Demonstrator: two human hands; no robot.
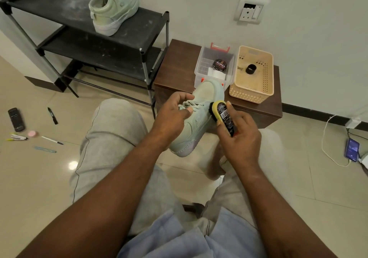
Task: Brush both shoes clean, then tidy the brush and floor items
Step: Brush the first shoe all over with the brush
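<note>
A pale green sneaker [201, 114] is held up in front of me, toe pointing away. My left hand [175, 114] grips it across the laces and tongue. My right hand [239, 136] holds a yellow-backed brush [221, 112] whose dark bristles press against the sneaker's right side. The matching second sneaker [113, 10] stands on the top shelf of the black shoe rack [59, 4]. Scattered on the floor at the left are a remote [16, 119], a black marker [52, 115], a pink round tin [32, 133], a pen [52, 140], a stapler-like item [19, 137] and a light blue stick [45, 149].
A low brown table [177, 66] ahead carries a clear plastic box [215, 66] with a polish tin [220, 64] and a beige basket [253, 74] holding a black ring. A phone [352, 150] on a white cable lies on the floor at right. My knees flank the sneaker.
</note>
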